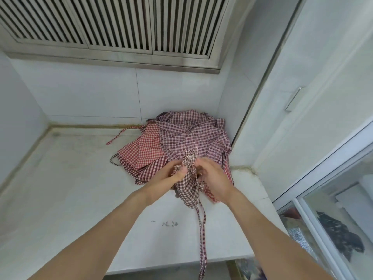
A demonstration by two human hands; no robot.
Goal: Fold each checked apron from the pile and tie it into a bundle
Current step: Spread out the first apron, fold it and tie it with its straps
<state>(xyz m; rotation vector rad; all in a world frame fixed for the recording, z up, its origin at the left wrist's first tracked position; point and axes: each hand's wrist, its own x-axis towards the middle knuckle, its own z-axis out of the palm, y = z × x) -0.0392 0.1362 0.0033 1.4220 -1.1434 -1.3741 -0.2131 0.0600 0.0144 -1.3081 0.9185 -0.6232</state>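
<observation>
Holding the bunched apron (188, 178) at the centre of the frame, we have both hands close together and clamped on it: the left hand (171, 175) pinches a gathered wad of dark-checked cloth from the left, thumb on top, and the right hand (212, 178) curls round the cloth from the right. The bundle hangs just above the pale worktop (80, 188), in front of the pile (181, 138) of checked aprons that lies against the wall in the upper middle, some red-checked, some darker. A long strap (202, 235) trails from our bundle down over the worktop's near edge toward the bottom of the frame

We judge this cloth light, thin and wholly limp: it will not hold a fold by itself and will spring loose the moment our grip eases. It is not slippery and not fragile, so a firm pinch does no harm. The sensible hold, as we see it, is one hand squeezing the folded body while the other takes the strap near its root, not its far end, to wind and knot it
</observation>
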